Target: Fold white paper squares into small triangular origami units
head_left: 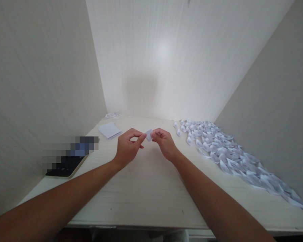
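Between my hands, a little above the table, is a small piece of white paper (pixel 148 135). My left hand (pixel 130 144) pinches its left edge between thumb and forefinger. From the other side, my right hand (pixel 164 141) grips the right edge with the fingertips. The paper looks folded, but its exact folds are too small to make out. Nearest to my left hand lies a flat stack of white paper sheets (pixel 109 130). Many small folded paper pieces (pixel 214 144) are heaped to the right of my right hand.
A phone (pixel 65 166) with a partly blurred screen leans at the left. Thin white paper scraps (pixel 113 116) lie in the far left corner. Pale panels enclose the white table (pixel 141 195) on the left, back and right, and its front edge is near me.
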Tool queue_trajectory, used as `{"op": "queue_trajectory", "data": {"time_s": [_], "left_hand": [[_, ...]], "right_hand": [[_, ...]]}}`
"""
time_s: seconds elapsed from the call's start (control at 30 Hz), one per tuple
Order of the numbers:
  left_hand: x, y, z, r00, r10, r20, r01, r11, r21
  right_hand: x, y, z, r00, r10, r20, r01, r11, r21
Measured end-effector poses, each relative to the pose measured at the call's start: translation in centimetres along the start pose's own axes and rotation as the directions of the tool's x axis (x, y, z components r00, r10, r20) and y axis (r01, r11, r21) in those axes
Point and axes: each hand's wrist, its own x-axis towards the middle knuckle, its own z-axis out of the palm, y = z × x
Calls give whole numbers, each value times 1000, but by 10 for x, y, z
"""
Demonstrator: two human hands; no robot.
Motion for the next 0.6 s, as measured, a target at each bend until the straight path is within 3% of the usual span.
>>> {"op": "queue_trajectory", "data": {"time_s": [0.27,0.43,0.6], "left_hand": [[0,-1,3,995,-96,-12,95,995,-31],[0,-7,6,981,-195,15,195,979,-60],[0,-9,6,977,-214,3,214,976,-32]], "right_hand": [[1,1,0,1000,-8,11,8,999,39],[-1,0,5,998,-6,-61,6,1000,-4],[-3,0,9,995,50,-86,-51,999,-7]]}}
